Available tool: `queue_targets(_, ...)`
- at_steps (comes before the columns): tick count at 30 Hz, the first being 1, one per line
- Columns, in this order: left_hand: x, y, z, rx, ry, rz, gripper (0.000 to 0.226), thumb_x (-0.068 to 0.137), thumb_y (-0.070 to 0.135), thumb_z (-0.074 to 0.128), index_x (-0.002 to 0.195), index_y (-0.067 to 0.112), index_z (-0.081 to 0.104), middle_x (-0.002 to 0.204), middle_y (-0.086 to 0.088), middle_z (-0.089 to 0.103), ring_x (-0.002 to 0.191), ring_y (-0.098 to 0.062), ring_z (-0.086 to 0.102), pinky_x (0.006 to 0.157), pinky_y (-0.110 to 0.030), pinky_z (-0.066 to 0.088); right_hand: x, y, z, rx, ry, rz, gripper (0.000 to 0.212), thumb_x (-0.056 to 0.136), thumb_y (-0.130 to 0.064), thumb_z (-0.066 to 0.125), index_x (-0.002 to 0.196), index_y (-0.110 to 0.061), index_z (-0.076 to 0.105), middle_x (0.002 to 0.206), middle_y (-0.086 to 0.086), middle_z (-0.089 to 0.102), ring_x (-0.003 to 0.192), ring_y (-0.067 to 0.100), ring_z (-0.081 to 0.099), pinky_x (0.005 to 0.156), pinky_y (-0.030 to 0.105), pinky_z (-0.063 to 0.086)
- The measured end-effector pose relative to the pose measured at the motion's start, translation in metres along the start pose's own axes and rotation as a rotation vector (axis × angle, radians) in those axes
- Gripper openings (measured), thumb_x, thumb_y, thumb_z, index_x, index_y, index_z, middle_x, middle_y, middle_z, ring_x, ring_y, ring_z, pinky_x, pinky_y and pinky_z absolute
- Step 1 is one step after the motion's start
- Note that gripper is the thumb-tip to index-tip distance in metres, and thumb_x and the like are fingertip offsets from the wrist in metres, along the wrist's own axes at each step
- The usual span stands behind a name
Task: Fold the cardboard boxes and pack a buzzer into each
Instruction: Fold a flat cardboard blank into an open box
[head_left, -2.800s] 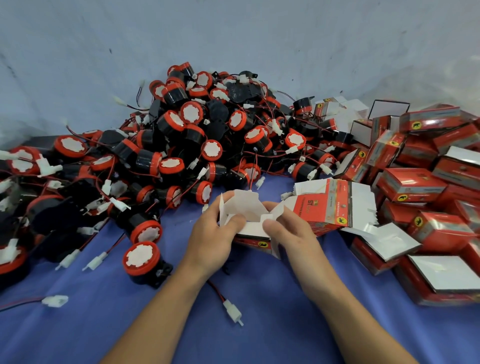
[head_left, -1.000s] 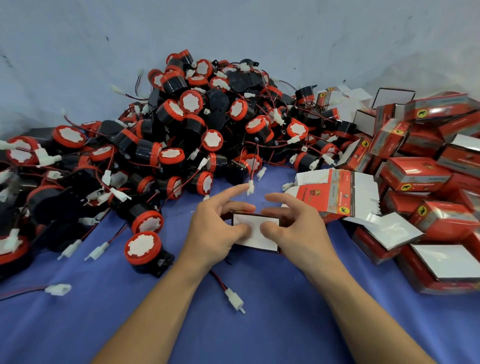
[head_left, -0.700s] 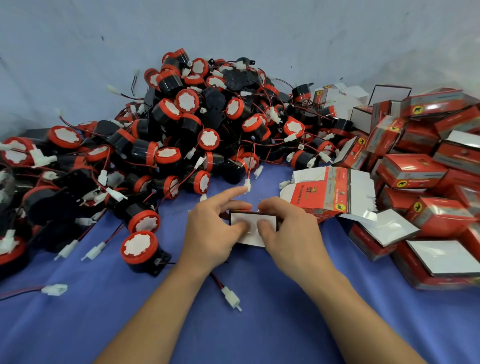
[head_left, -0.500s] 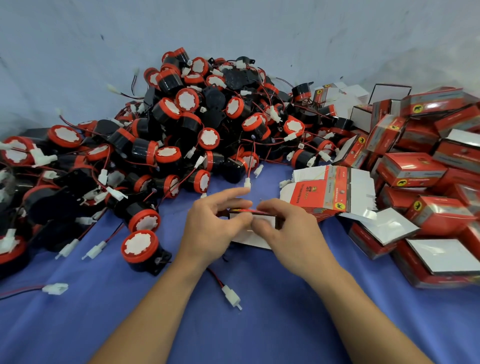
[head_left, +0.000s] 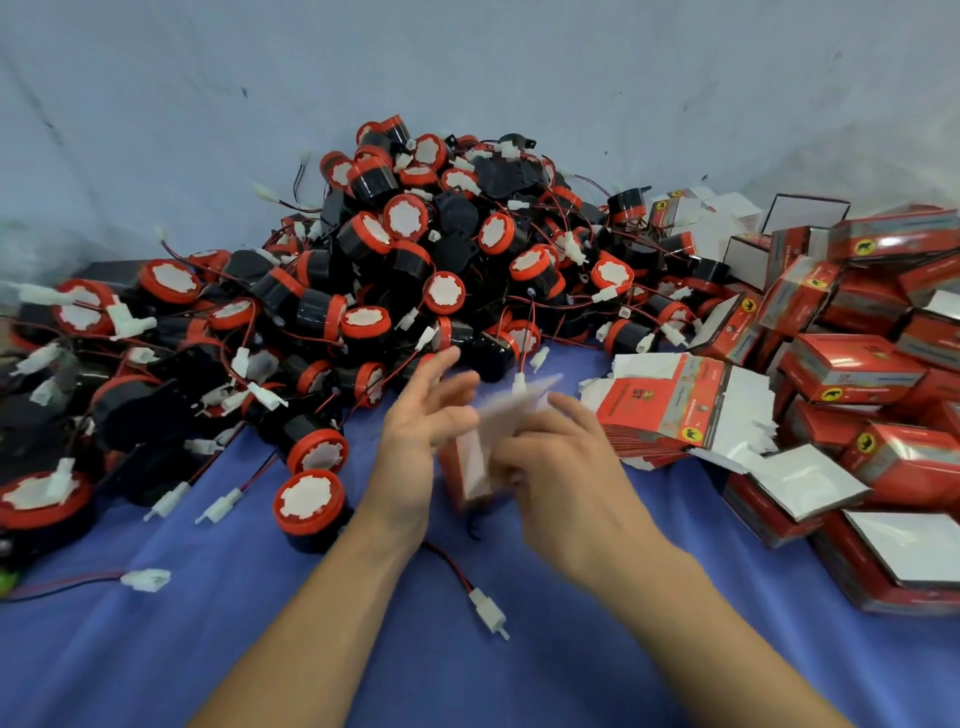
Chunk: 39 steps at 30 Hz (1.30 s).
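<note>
Between left hand and right hand, box tilts flap-end up.

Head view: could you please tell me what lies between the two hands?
A motion-blurred red-and-white cardboard box lies between the left hand and right hand, shown in the head view.

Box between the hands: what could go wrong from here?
1. The box is motion-blurred and the left hand has its fingers spread, so the grip of the right hand alone may let it slip.
2. A red wire with a white connector trails out from under the hands; if it belongs to this box's buzzer, a closing flap could pinch it.
</note>
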<state>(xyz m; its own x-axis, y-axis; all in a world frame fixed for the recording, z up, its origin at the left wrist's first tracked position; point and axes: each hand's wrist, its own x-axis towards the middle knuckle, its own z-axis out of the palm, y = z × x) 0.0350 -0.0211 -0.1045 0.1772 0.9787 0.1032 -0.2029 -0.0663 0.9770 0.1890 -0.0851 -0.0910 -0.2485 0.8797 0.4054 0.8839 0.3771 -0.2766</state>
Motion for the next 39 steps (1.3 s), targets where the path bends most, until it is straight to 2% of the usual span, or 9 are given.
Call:
queue_targets(4, 0.006, -0.004, 0.000, 0.140, 0.062, -0.048, 0.037, 0.078, 0.035, 0.061, 0.111, 0.029, 0.078, 0.101, 0.004, 0.080, 0.099, -0.017, 0.073, 0.087, -0.038, 0.056, -0.002, -0.002, 0.016, -0.111, -0.082, 0.023, 0.040, 0.064, -0.005, 0.049, 0.093, -0.024, 0.069, 0.089, -0.011, 0.070, 0.097, 0.020, 0.059, 0.116, 0.031, 0.027)
queue_targets(9, 0.006, -0.013, 0.001, 0.273, -0.008, 0.029, 0.029, 0.082, 0.045, 0.059, 0.097, 0.031, 0.079, 0.094, -0.004, 0.078, 0.094, -0.029, 0.071, 0.088, -0.053, 0.058, 0.001, -0.002, 0.018, -0.167, -0.134, 0.050, 0.047, 0.074, -0.009, 0.049, 0.114, -0.026, 0.066, 0.106, -0.011, 0.066, 0.101, 0.020, 0.054, 0.098, 0.025, 0.028)
queue_targets(13, 0.008, -0.014, -0.003, 0.285, 0.022, -0.022, 0.027, 0.079, 0.049, 0.058, 0.090, 0.037, 0.080, 0.090, 0.005, 0.079, 0.091, -0.019, 0.074, 0.087, -0.047, 0.061, 0.009, -0.012, 0.016, -0.251, -0.196, 0.097, 0.040, 0.083, -0.017, 0.052, 0.122, -0.027, 0.052, 0.106, -0.010, 0.064, 0.102, 0.021, 0.048, 0.079, 0.031, 0.021)
queue_targets(18, 0.005, -0.010, -0.003, 0.284, 0.048, -0.040, 0.026, 0.080, 0.046, 0.058, 0.090, 0.035, 0.079, 0.090, 0.003, 0.079, 0.095, -0.023, 0.072, 0.089, -0.052, 0.060, 0.025, -0.018, 0.008, -0.276, -0.294, 0.187, 0.037, 0.084, -0.017, 0.058, 0.119, -0.029, 0.060, 0.095, -0.006, 0.062, 0.105, 0.023, 0.054, 0.076, 0.035, 0.024)
queue_targets(21, 0.006, -0.009, -0.001, 0.270, 0.052, -0.039, 0.023, 0.082, 0.039, 0.059, 0.089, 0.031, 0.079, 0.091, -0.005, 0.078, 0.098, -0.032, 0.070, 0.089, -0.056, 0.058, 0.027, -0.019, 0.008, -0.248, -0.340, 0.200, 0.041, 0.089, -0.017, 0.057, 0.129, -0.025, 0.055, 0.117, -0.002, 0.061, 0.116, 0.025, 0.052, 0.081, 0.035, 0.028)
queue_targets(25, 0.006, -0.007, 0.001, 0.272, 0.053, -0.028, 0.024, 0.081, 0.035, 0.058, 0.089, 0.040, 0.079, 0.092, 0.000, 0.078, 0.095, -0.025, 0.071, 0.088, -0.052, 0.060, 0.029, -0.014, 0.005, -0.112, -0.378, 0.228, 0.044, 0.090, -0.016, 0.059, 0.131, -0.021, 0.045, 0.122, 0.002, 0.057, 0.093, 0.024, 0.044, 0.074, 0.035, 0.036)
queue_targets(29, 0.006, -0.008, 0.000, 0.306, 0.046, 0.004, 0.026, 0.079, 0.035, 0.055, 0.089, 0.021, 0.074, 0.090, -0.013, 0.072, 0.082, -0.022, 0.066, 0.080, -0.056, 0.054, 0.037, -0.004, -0.003, 0.058, -0.463, 0.263, 0.038, 0.093, -0.016, 0.056, 0.130, -0.026, 0.057, 0.119, 0.001, 0.053, 0.103, 0.024, 0.055, 0.086, 0.042, 0.052)
queue_targets(35, 0.005, -0.008, 0.000, 0.319, -0.019, 0.038, 0.035, 0.081, 0.028, 0.050, 0.095, 0.039, 0.080, 0.085, 0.005, 0.076, 0.079, -0.004, 0.066, 0.067, -0.024, 0.053, 0.030, -0.002, 0.004, -0.026, -0.349, 0.267, 0.031, 0.092, -0.022, 0.063, 0.121, -0.019, 0.054, 0.120, 0.001, 0.054, 0.096, 0.019, 0.046, 0.078, 0.029, 0.039)
queue_targets(39, 0.005, -0.008, -0.005, 0.341, -0.009, -0.004, 0.043, 0.074, 0.022, 0.048, 0.091, 0.043, 0.081, 0.094, 0.011, 0.080, 0.091, -0.007, 0.073, 0.078, -0.030, 0.057, 0.027, -0.002, 0.004, -0.097, -0.296, 0.289, 0.035, 0.092, -0.029, 0.066, 0.122, -0.016, 0.053, 0.121, 0.002, 0.058, 0.089, 0.018, 0.042, 0.074, 0.027, 0.033)
